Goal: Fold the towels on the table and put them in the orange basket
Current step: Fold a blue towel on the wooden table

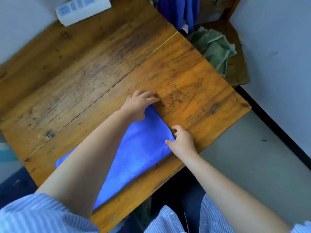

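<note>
Towel (139,148), blue, is spread low in the frame's centre on the wooden table (84,73). Its far corner is pinched under the curled fingers of the left hand (139,105); the near corner is gripped by the right hand (182,142). Both corners are best lifted together and laid level on the opposite edge. No orange basket is seen; a green towel (213,47) is heaped at upper right.

We have one view only, a wide-angle camera worn on our head, looking forward and steeply down, tilted so the worn orange-brown wooden table (94,68) runs diagonally; close above our two bare forearms, sleeves at the bottom edge; grey floor at right
</note>
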A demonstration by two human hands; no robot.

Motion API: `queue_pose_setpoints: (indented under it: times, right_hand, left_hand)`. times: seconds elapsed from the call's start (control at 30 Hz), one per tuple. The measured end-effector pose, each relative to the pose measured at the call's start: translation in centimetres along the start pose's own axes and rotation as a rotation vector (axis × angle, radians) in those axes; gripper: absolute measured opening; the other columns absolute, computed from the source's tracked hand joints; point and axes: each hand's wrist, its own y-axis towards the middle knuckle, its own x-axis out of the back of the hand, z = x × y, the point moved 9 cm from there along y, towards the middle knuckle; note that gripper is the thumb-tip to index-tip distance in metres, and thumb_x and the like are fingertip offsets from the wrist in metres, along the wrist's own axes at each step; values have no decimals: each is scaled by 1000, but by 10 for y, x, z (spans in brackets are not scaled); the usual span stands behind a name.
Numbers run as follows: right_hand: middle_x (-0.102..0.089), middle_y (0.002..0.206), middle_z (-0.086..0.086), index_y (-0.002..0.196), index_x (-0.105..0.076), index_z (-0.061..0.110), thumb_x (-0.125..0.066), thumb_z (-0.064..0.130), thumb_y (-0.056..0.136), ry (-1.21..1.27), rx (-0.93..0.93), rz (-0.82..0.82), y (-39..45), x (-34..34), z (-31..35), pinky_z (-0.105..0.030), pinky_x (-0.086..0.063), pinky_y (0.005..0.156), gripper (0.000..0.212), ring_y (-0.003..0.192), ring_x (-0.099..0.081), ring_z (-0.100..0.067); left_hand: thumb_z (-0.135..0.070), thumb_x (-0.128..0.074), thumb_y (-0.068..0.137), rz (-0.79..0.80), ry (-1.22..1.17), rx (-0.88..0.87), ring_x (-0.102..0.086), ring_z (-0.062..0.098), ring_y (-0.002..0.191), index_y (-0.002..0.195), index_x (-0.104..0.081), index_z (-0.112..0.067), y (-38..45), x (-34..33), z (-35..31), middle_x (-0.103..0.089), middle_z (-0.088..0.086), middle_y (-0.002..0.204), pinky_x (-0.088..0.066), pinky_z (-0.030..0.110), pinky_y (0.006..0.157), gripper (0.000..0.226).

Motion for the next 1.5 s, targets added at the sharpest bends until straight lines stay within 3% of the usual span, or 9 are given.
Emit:
queue_pose_setpoints:
  times: [0.27,0.43,0.57,0.73,0.87,1.03,1.23,1.37,1.5]
  right_hand:
    - [-58,122,-9,123,-54,11,-57,7,83,-262,167,51,35,58,22,-28,-43,89,40,113,-54,-25]
    - [-55,115,-8,110,-61,11,-54,2,83,-418,300,-31,62,103,59,-28,-43,76,30,105,-54,-27]
    - [-53,109,-7,105,-61,12,-54,3,85,-479,373,-148,67,133,81,-26,-36,66,23,97,-53,-26]
    - [-53,109,-11,105,-59,7,-50,-2,84,-558,540,-305,64,159,128,-28,-32,66,25,101,-49,-28]
    - [-51,109,-13,102,-58,4,-49,-5,83,-564,653,-444,57,177,171,-30,-31,65,23,103,-46,-29]
    - [-55,106,-15,98,-60,2,-46,-7,82,-593,827,-521,30,174,195,-30,-29,65,23,98,-47,-31]
    - [-60,84,-19,79,-61,-3,-53,-13,67,-657,986,-344,-19,131,148,-35,-37,67,17,83,-54,-37]
    - [-63,66,-13,67,-64,1,-68,-16,48,-707,1039,-314,-47,106,98,-35,-46,57,25,65,-62,-34]
    - [-61,60,-10,63,-65,3,-61,-7,49,-717,1082,-373,-63,88,60,-29,-45,60,17,58,-62,-29]
  left_hand:
    - [0,-49,78,69,269,-59,-27,20,131,124,-50,-21,29,22,-13,-34,-4,140,-36,38,102,51]
    - [-7,-50,81,105,166,132,-53,31,105,117,-49,-11,41,45,-3,-56,10,116,-44,35,75,36]
    - [-7,-50,82,-77,60,246,-52,31,81,120,-40,-11,33,74,7,-54,8,84,-37,34,60,39]
    - [-8,-47,84,-314,53,283,-50,30,110,123,-52,-17,22,116,15,-56,10,115,-41,32,70,40]
    - [-3,-51,81,-578,26,384,-48,33,102,104,-58,-6,-1,149,24,-54,15,104,-34,33,67,25]
    - [3,-56,74,-797,24,303,-49,36,90,88,-59,4,-40,157,20,-57,20,92,-35,37,66,14]
    - [10,-68,50,-632,90,-97,-59,37,65,63,-57,3,-78,108,-24,-61,21,71,-47,37,56,19]
    - [0,-85,33,-516,235,-209,-61,25,53,57,-63,-5,-98,65,-45,-64,9,62,-47,24,45,32]
    - [-12,-90,29,-436,249,-263,-63,20,52,51,-66,-12,-111,29,-56,-64,4,61,-47,17,45,33]
